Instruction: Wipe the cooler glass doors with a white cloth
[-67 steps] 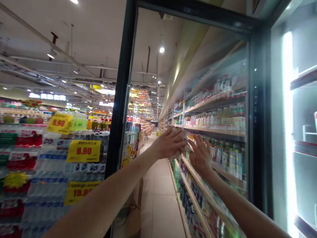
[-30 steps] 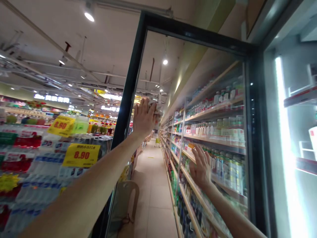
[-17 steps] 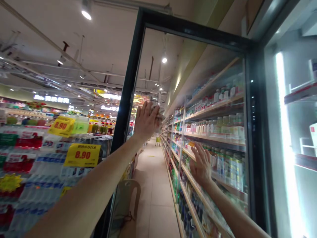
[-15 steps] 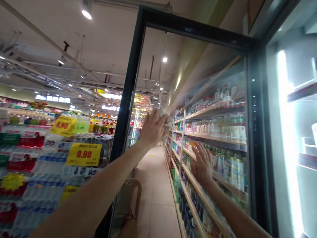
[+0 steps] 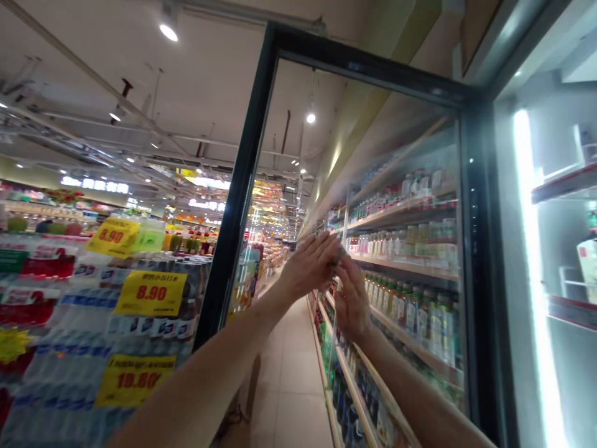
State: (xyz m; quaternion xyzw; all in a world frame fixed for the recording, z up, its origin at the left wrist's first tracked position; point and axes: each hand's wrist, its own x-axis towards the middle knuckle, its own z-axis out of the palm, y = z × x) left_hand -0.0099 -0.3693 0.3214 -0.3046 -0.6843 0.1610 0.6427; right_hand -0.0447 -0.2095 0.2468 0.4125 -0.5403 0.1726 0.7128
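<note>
In front of a black-framed glass door, my left hand is raised with its fingers held together. A crumpled whitish cloth showed in it a moment ago; now the fingers hide most of it. My right hand meets it from the right, fingers bent and close together, its fingertips against those of the left. What lies between the fingertips is hard to make out. Both hands are near the middle of the glass. Shelves of bottles show behind the right hand.
The door stands swung out from a lit cooler on the right. At left are stacked packs of bottled water with yellow price signs. A tiled aisle floor runs ahead, seen through the glass.
My left hand has moved right and slightly down with the cloth. My right hand has moved left and its fingers now touch the left hand. The view has shifted slightly.
</note>
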